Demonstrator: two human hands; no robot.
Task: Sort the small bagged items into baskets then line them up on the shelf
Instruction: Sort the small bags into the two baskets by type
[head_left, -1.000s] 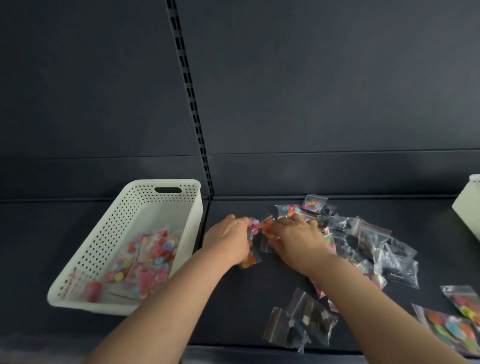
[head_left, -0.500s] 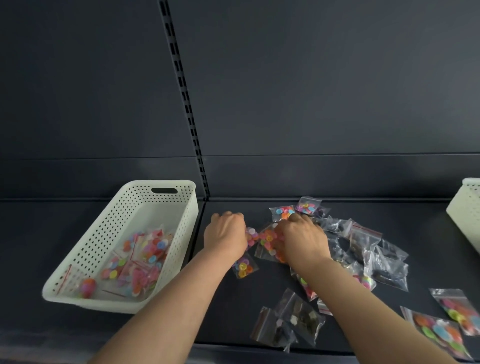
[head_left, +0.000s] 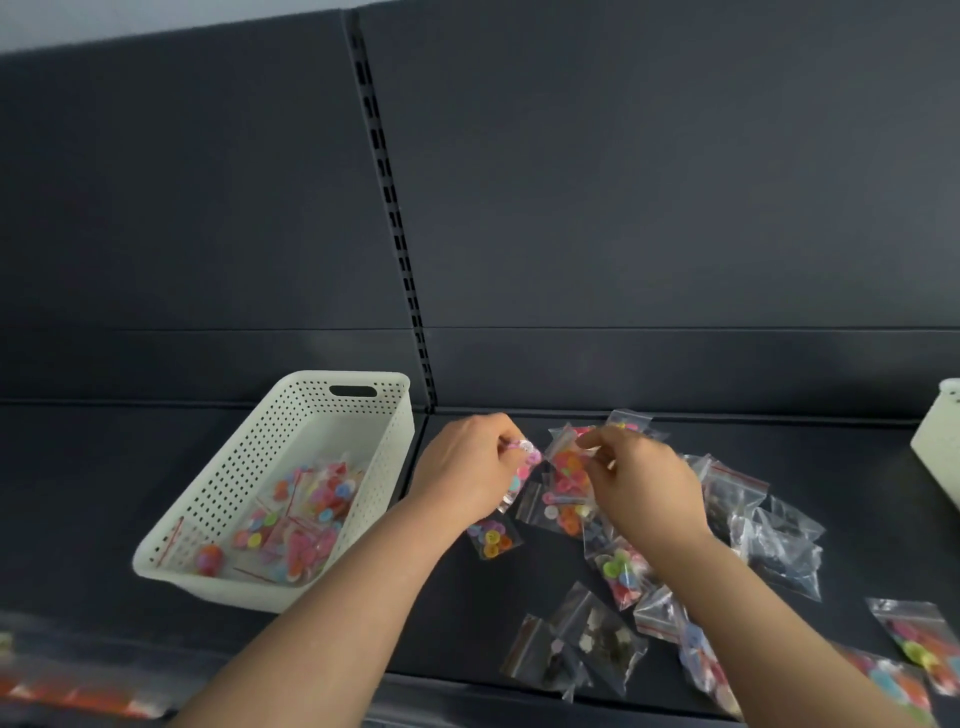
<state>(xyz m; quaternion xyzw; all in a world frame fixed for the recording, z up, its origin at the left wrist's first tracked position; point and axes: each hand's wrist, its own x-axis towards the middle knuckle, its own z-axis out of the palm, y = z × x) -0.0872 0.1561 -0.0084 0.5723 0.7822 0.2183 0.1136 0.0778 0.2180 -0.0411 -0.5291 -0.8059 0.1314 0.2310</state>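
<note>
Sorting underway, nothing lined up yet. Dial centred on the hands, 12 toward the back panel of the shelf (head_left: 857, 467).

**Risks**
- Both hands work close together, each with a slick clear bag. A loose pinch could drop one back into the heap and muddle the sort.
- The pastel bag (head_left: 522, 465) probably has to travel to the white basket (head_left: 363, 375) at 9 o'clock. A low swing could clip the rim or shove the basket along the shelf.
- The dark-filled bags (head_left: 587, 649) at 6 o'clock lie close to the shelf's front edge. A forearm dragged back over them could sweep them off.
- The pile (head_left: 779, 545) at 4 o'clock overlaps itself, so lifting one bag may tug a neighbour along.

**Pose**
- Left hand (head_left: 467, 467): back of hand up, fingers (head_left: 511, 441) curled round the pastel bag, which hangs from the grip above the shelf.
- Right hand (head_left: 644, 488): just beside it at 3 o'clock, fingertips (head_left: 597, 442) pinching the top of a red-orange bag (head_left: 569, 467). Cannot tell whether that bag is clear of the ones beneath.
- Both forearms reach in from 6 o'clock.

**Whereabouts**
- The basket at 9 o'clock holds a layer of sorted colourful bags (head_left: 306, 514).
- A second basket (head_left: 940, 441) sits far out at 3 o'clock, cut off by the frame.
- A lone bright bag (head_left: 493, 538) lies flat on the shelf below the left hand.
</note>
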